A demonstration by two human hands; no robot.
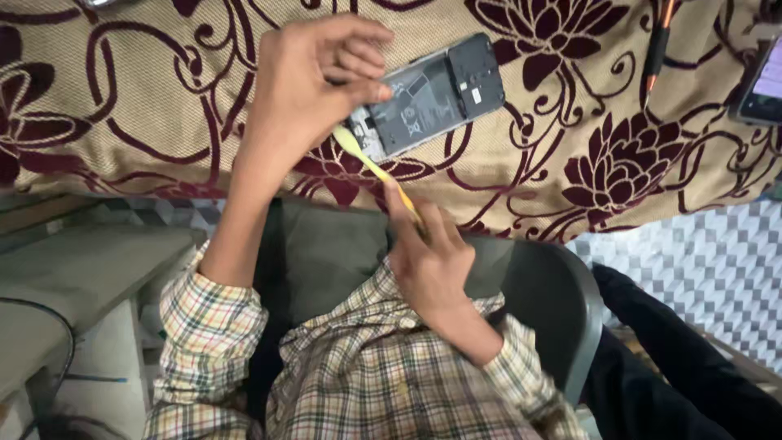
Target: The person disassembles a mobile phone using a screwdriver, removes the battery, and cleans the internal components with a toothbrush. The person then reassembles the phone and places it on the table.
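A phone with its back cover off [440,94] lies on a beige cloth with maroon flowers [122,106], its battery and boards showing. My left hand [309,81] grips the phone's left end, fingers curled over its edge. My right hand [428,253] is closed on the handle of a yellow toothbrush [375,167]. The brush head touches the phone's lower left corner, just under my left hand. Both sleeves are checked.
A second phone with a lit screen [762,81] sits at the right edge of the cloth. A thin orange and black tool [656,49] lies near it. A grey chair [554,293] is below, a dark trouser leg [676,350] to its right, and a grey bench [73,269] at left.
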